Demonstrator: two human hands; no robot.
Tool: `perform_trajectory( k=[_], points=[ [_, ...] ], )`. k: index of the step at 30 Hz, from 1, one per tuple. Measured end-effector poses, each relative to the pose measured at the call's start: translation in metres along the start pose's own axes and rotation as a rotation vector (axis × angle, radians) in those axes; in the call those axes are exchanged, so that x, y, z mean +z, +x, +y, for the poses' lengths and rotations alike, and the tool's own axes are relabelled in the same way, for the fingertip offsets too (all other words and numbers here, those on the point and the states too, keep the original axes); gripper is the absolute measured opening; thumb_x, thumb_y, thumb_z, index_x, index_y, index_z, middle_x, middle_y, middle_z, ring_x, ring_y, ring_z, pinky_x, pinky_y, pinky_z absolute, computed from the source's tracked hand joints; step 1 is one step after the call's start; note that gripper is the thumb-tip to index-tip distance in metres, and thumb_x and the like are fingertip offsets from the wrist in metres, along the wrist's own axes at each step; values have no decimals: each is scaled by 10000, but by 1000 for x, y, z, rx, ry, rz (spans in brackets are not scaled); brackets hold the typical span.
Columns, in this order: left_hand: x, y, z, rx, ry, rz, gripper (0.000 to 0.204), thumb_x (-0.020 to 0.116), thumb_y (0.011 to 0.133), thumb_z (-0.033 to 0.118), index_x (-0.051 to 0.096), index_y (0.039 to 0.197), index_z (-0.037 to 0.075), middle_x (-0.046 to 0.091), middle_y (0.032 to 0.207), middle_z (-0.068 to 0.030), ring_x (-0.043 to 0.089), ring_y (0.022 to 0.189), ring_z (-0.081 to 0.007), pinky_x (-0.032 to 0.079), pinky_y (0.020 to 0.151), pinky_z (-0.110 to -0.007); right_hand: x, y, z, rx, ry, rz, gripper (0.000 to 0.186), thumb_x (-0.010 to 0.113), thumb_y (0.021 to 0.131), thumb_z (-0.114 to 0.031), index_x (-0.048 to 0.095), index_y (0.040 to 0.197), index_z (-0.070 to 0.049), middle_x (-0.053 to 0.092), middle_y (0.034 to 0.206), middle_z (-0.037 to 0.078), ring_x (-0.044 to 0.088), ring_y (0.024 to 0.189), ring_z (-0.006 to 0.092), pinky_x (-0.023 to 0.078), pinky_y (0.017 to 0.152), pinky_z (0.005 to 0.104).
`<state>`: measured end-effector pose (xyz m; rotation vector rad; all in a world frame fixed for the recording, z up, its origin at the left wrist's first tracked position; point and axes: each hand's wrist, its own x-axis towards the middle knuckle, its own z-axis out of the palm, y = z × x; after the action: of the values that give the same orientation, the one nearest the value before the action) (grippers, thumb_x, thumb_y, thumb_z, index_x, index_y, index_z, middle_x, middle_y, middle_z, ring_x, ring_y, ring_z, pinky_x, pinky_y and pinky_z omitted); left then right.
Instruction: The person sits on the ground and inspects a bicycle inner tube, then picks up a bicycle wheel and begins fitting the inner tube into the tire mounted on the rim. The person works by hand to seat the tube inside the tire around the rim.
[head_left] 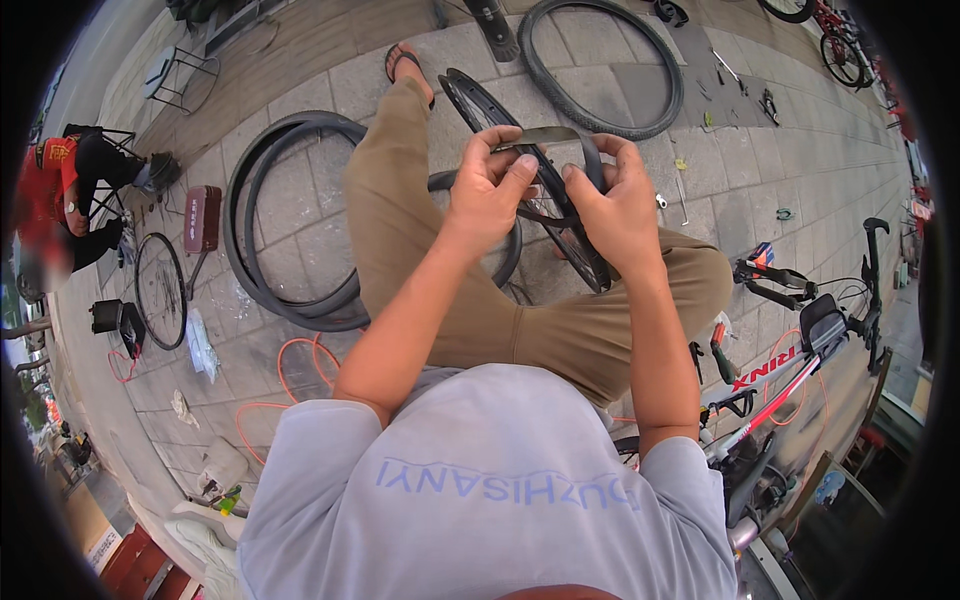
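Both of my hands are raised over a black bicycle wheel (pixel 478 108) that stands tilted between my legs, its rim and spokes showing. A flat, dark inner tube (pixel 545 134) is stretched in an arch between them. My left hand (pixel 488 195) pinches one end of that stretch between thumb and fingers. At the other side, my right hand (pixel 618 200) grips the tube where it bends down beside the thumb. The tube's lower run passes close to the wheel and is partly hidden by my hands.
Black tires (pixel 250 255) lie on the paving at left, and another tire (pixel 530 75) lies ahead. Tools (pixel 730 70) are scattered at far right. A white and red bicycle (pixel 775 395) is at right, near an orange hose (pixel 285 350). A person in red (pixel 50 180) sits at left.
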<state>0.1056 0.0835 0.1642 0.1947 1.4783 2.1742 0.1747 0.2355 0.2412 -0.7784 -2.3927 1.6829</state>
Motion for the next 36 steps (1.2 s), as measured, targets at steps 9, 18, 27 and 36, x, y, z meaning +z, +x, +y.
perform_trajectory(
  k=[9, 18, 27, 36],
  points=[
    [16, -1, 9, 22, 143, 121, 415, 682, 1039, 159, 478, 1366, 5, 701, 1044, -76, 618, 848, -81, 526, 742, -255, -18, 2, 2, 121, 261, -117, 269, 636, 1030, -223, 738, 1020, 25, 558, 636, -13, 554, 552, 112, 494, 545, 292],
    [21, 4, -11, 111, 145, 126, 417, 719, 1013, 155, 477, 1314, -3, 735, 1077, -82, 633, 882, -72, 535, 751, -237, -40, -47, 44, 246, 251, -84, 348, 620, 1078, -290, 709, 917, 5, 479, 654, -44, 421, 565, 60, 383, 526, 253],
    [28, 7, -10, 109, 55, 231, 644, 761, 933, 136, 350, 1403, -23, 709, 1067, -130, 678, 864, -109, 558, 762, -279, -55, -74, 46, 162, -490, -155, 403, 609, 1064, -339, 707, 972, 41, 576, 704, 102, 562, 686, 197, 466, 664, 391],
    [23, 7, -1, 22, 24, 209, 661, 725, 953, 115, 308, 1445, -29, 721, 1004, -114, 677, 874, -124, 550, 802, -283, -71, -76, 45, 265, -972, -193, 435, 583, 1018, -385, 699, 871, 8, 697, 833, 254, 664, 888, 475, 512, 816, 528]
  ],
)
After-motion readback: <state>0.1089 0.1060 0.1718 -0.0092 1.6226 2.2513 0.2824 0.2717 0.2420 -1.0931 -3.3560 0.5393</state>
